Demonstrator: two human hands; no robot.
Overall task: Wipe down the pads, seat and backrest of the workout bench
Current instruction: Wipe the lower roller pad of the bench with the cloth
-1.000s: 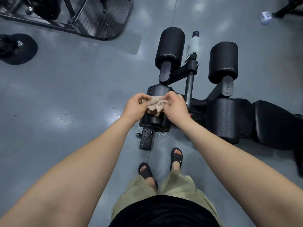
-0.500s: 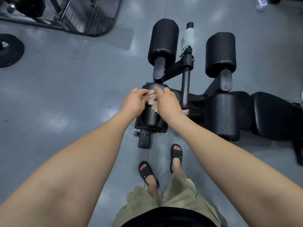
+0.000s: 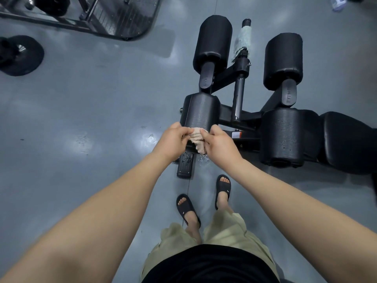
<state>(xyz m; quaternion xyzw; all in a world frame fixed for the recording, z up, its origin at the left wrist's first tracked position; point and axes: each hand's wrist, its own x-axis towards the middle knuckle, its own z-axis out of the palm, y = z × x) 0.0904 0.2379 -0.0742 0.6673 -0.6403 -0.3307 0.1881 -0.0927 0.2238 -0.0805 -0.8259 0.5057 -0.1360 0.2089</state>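
Observation:
A black workout bench lies across the grey floor with several black roller pads. The near left roller pad [image 3: 201, 112] is wet and shiny. My left hand [image 3: 173, 140] and my right hand [image 3: 219, 145] both pinch a small beige cloth [image 3: 196, 138] at the pad's near end. A far left pad [image 3: 213, 42], a far right pad [image 3: 283, 60] and a near right pad [image 3: 282, 135] stand around the frame. The black seat [image 3: 346, 141] runs off to the right.
A pale green cloth [image 3: 242, 42] hangs on the bench's central post. Water drops lie on the floor by the bench foot [image 3: 184, 166]. A weight plate [image 3: 21, 55] and a machine base [image 3: 114, 17] sit at the upper left. My sandalled feet [image 3: 204, 199] stand close to the bench.
Both hands have drawn the cloth from the top of the near left pad toward its near end. The cloth looks more bunched between the fingers.

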